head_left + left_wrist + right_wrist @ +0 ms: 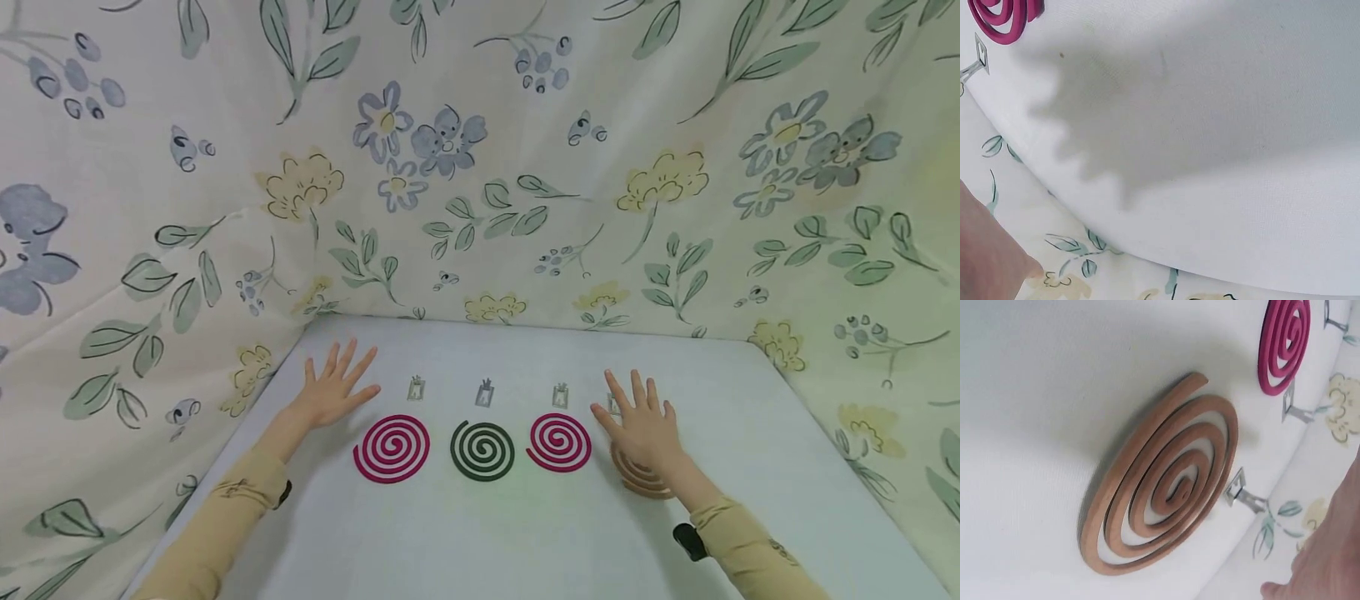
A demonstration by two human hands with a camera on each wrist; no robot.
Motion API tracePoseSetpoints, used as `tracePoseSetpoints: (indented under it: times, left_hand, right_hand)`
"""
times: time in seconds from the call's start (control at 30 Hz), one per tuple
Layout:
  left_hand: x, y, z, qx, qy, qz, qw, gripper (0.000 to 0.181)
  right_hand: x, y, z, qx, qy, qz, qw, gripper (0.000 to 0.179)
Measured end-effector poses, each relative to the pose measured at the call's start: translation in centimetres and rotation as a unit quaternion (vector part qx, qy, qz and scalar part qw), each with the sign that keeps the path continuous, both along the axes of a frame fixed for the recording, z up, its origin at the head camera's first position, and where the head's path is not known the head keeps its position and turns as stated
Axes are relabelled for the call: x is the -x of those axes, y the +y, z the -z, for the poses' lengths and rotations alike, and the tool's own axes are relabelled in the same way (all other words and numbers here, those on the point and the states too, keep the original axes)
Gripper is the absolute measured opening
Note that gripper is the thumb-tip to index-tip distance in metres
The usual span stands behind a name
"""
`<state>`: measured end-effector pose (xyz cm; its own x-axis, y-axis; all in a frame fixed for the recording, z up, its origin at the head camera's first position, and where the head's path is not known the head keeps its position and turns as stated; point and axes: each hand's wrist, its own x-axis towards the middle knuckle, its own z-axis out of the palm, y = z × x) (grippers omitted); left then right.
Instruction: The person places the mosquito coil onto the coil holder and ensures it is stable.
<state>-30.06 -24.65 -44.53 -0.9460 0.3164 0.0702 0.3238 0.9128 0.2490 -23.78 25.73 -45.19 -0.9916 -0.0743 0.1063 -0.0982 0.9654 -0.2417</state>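
Note:
Several flat spiral mosquito coils lie in a row on the white table: a magenta coil (392, 448) at left, a dark green coil (483, 451), a second magenta coil (559, 442), and a brown coil (1166, 487) at right. Beyond each is a small metal stand (416, 388). With fingers spread, my left hand (332, 395) hovers beyond and left of the first magenta coil, holding nothing. My right hand (643, 427), also spread and holding nothing, is held above the brown coil, partly hiding it and its stand (1239, 487) in the head view.
A white table (480, 542) fills the lower middle. Floral cloth (495, 150) hangs behind it and along both sides. Shadows of the hands fall on the tabletop. A dark band (689, 542) sits at the right wrist, by the tan sleeve.

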Motion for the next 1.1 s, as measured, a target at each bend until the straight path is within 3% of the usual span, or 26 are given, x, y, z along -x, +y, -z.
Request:
tracePoseSetpoints:
  times: [0.4, 0.67, 0.9, 1.1]
  left_hand:
    - [-1.2, -0.4, 1.5, -0.03, -0.053, 0.008, 0.9981, 0.076]
    - [-2.0, -0.4, 1.3, -0.06, -0.097, 0.017, 0.9933, 0.077]
    - [-2.2, -0.4, 1.6, -0.094, -0.144, 0.027, 0.9847, 0.077]
    - [-2.2, -0.2, 1.8, -0.14, -0.164, 0.043, 0.9754, 0.078]
  right_hand:
    - [-0.8, -3.8, 1.1, 0.062, -0.021, -0.041, 0.997, 0.073]
    - [-1.0, -6.4, 0.6, 0.108, -0.06, -0.052, 0.991, 0.074]
    - [-1.2, -7.9, 1.0, 0.169, -0.102, -0.073, 0.9775, 0.075]
    - [-1.2, -9.2, 0.8, 0.247, -0.101, -0.08, 0.9604, 0.077]
